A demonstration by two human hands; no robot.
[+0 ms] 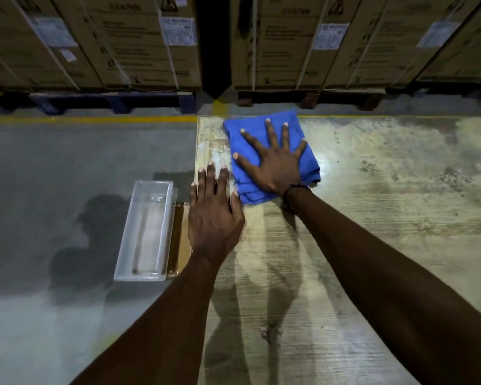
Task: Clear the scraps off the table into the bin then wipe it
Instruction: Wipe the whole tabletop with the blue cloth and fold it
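Wiping appears to be the step in hand: a folded blue cloth (270, 157) is pressed flat on the desk (372, 218) at upper centre of the frame, close to the desk's far left corner. It is held down by the right hand (275, 165), whose fingers (285, 134) are spread wide and straight over the cloth, pinching nothing. The left hand (214, 215) lies flat on the desk's left edge, just below and left of the cloth, its fingers straight and only slightly apart, its thumb touching or nearly touching the cloth's near corner.

No loose scraps can be made out on the desk; the mottled patches at upper right look like wear or stains, though this cannot be told for certain. The bin (145, 232), a clear tray, is seen at lower left of the cloth, beside the desk's left edge and apparently lower; what it rests on is unclear.

Several slips are judged possible. Since the cloth is only pressed, not gripped, its folded layers could be dragged apart or bunched by a hard stroke. A stroke carried further left or away could take the cloth over the corner onto the floor. Residue pushed leftward could miss the narrow bin. The bin could be knocked by the left arm.
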